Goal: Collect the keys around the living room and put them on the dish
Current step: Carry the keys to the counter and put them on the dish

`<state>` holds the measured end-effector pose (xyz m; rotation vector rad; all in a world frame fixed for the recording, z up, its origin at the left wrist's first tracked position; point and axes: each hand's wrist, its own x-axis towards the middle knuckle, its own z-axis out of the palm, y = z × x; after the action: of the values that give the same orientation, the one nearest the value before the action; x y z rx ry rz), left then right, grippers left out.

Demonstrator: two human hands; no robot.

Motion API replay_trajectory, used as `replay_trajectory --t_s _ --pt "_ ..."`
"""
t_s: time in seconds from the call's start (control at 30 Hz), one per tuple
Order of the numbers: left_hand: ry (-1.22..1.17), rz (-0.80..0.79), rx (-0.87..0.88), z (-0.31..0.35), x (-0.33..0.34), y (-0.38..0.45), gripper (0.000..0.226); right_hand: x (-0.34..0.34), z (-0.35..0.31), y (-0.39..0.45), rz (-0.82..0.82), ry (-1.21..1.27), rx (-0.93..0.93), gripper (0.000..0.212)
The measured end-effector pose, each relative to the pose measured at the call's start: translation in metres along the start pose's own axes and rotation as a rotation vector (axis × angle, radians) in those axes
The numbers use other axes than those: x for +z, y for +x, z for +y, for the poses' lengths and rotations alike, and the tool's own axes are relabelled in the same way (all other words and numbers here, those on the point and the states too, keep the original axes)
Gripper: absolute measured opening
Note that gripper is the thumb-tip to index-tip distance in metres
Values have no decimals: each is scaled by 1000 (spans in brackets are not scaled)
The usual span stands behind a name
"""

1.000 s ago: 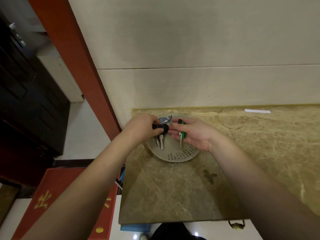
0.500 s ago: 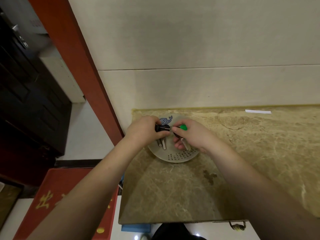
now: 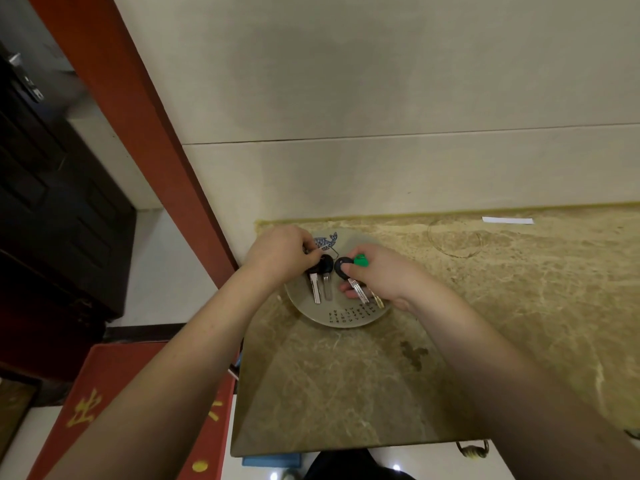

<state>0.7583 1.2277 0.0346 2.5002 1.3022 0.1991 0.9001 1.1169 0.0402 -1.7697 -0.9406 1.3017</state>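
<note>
Head view: your left hand [image 3: 282, 254] pinches black-headed keys [image 3: 320, 284] and your right hand [image 3: 379, 275] grips the green-headed bunch [image 3: 358, 282], flat metal blades pointing toward you over the round glazed dish [image 3: 341, 315] on the veined marble counter [image 3: 519, 306].

You've got two hands [image 3: 282, 252] in view, one dish [image 3: 346, 315], about four keys [image 3: 320, 287], one paper strip [image 3: 507, 221], one surface [image 3: 346, 386].

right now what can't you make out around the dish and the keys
- Head view: the left hand covers the heads of its black-headed keys; how many it holds is unclear.
- The right hand hides most of the green-headed key.
- The writing on the dish is too small to read.
</note>
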Motion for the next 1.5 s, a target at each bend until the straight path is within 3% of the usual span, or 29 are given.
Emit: replay_trajectory --t_s 0.2,0.3,0.5,0.73,0.9,1.17,1.5 --pt "-5 -27 -1 1 0 6 14 13 -17 -4 117 -262 42 23" --pt "8 -53 16 0 -1 7 16 12 -27 1 204 -572 58 31" --pt "2 -64 25 1 -4 9 18 12 -34 8 218 -731 106 34" --pt "-32 -33 36 0 -2 8 21 6 -32 9 125 -674 49 33" --pt "-113 15 38 0 -2 5 25 -22 -23 0 134 -437 -9 26" --pt "-74 13 0 -10 -9 -8 24 -18 -16 3 260 -618 -81 25" --pt "-82 -41 -17 -8 -5 -6 23 -5 -13 12 226 -606 -145 29"
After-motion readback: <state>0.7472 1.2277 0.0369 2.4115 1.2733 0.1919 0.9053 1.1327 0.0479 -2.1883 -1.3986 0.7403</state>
